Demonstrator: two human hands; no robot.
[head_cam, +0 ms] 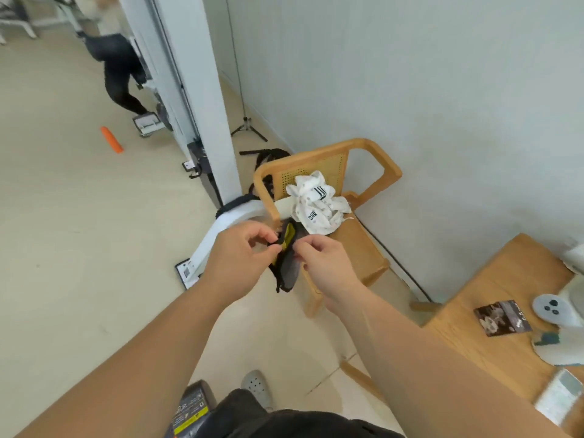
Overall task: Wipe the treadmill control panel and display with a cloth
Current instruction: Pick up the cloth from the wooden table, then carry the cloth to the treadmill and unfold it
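Above the wooden chair: left hand and right hand pinch dark cloth. Step: preparing it. Next, likely: carry to treadmill panel.

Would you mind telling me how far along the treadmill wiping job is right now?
Early stage. Done: the dark grey cloth with a yellow tag is picked up. In hand: the left hand and right hand pinch its top edge in front of the wooden cane-backed chair. Left: all wiping; no control panel or display is in view.
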